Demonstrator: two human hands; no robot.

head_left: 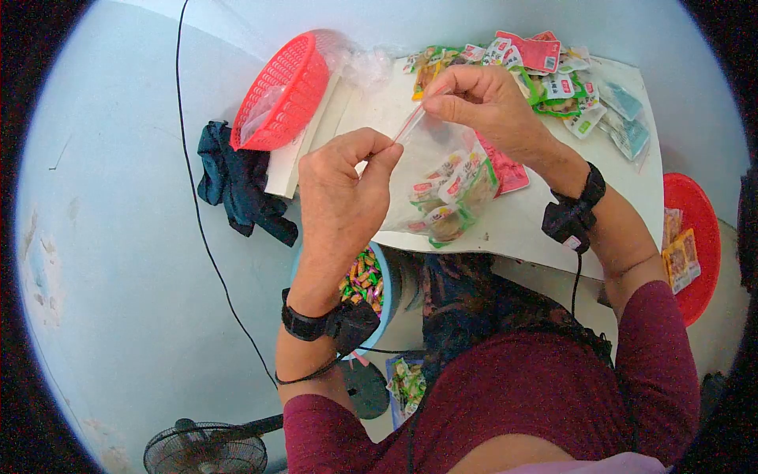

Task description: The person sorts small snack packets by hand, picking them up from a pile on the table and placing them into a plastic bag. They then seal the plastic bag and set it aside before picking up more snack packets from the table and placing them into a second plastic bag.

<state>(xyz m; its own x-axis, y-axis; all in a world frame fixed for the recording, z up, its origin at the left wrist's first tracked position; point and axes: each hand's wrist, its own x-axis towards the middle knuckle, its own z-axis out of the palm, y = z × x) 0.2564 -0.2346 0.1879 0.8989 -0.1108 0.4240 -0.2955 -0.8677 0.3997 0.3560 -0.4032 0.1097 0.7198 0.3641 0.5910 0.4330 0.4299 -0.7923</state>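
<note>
Your left hand (347,186) is closed in a pinch, thumb against forefinger, on one end of the mouth of a clear bag (433,146). Your right hand (489,110) pinches the other end, farther from you, so the edge runs taut and slanting between the two. Bag position: over the near part of the white table (576,197), its lower end by the front edge — whether it rests there, you cannot tell from this view. Small printed packets (458,186) sit bunched in its lower part. A pink packet (512,172) lies just beside, on the right.

Surroundings: loose packets (553,83) heaped at the table's far side; a red basket (280,95), tilted, at far left. Below your left forearm, a blue bucket (384,316) holds wrapped pieces (365,278); a red basin (699,229) with packets stands to your right.
</note>
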